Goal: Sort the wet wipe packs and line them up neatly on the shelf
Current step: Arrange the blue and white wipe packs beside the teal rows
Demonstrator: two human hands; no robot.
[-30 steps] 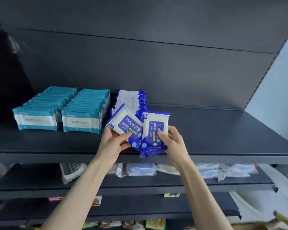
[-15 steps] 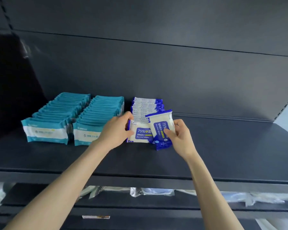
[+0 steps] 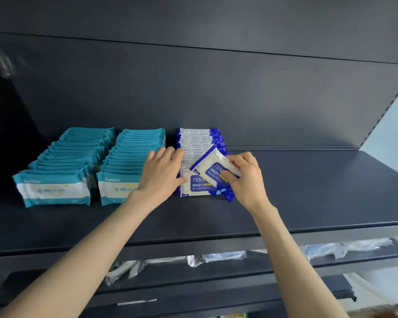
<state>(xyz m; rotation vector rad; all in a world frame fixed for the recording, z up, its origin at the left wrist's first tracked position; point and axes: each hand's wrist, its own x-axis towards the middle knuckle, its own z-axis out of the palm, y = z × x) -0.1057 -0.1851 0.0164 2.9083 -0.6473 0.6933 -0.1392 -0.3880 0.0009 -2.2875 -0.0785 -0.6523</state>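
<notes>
Right hand (image 3: 246,177) pinches a tilted blue pack (image 3: 213,167) over the blue row (image 3: 200,143), halfway along the shelf (image 3: 308,203); left hand (image 3: 161,175) grips the front pack (image 3: 194,187) by its left edge.

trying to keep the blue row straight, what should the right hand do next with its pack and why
Probably turn the tilted blue pack level and set it at the front of the blue row. The right hand pinches it askew over the front pack, which the left hand holds.
</notes>
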